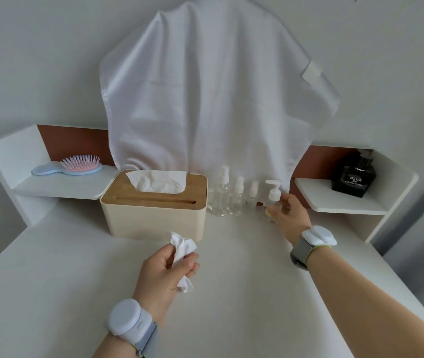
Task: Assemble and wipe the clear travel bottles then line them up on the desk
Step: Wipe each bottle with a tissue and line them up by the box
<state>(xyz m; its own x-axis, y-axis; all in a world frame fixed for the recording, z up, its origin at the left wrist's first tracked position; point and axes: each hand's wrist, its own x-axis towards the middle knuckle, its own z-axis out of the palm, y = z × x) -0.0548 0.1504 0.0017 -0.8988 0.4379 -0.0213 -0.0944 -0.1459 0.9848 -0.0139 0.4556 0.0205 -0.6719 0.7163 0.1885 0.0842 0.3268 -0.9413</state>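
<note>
On the white desk (231, 293), beside the tissue box (154, 208), stand three clear spray bottles (236, 200). Your right hand (289, 215) grips the pump bottle (273, 200) ending that row; your left hand (167, 272) clutches a crumpled tissue (182, 250).

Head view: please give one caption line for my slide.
Right hand sets the fourth bottle in line; left hand holds a tissue.

Pump bottle (273, 202) base behind right hand (289, 215); forearms off-frame.
</note>
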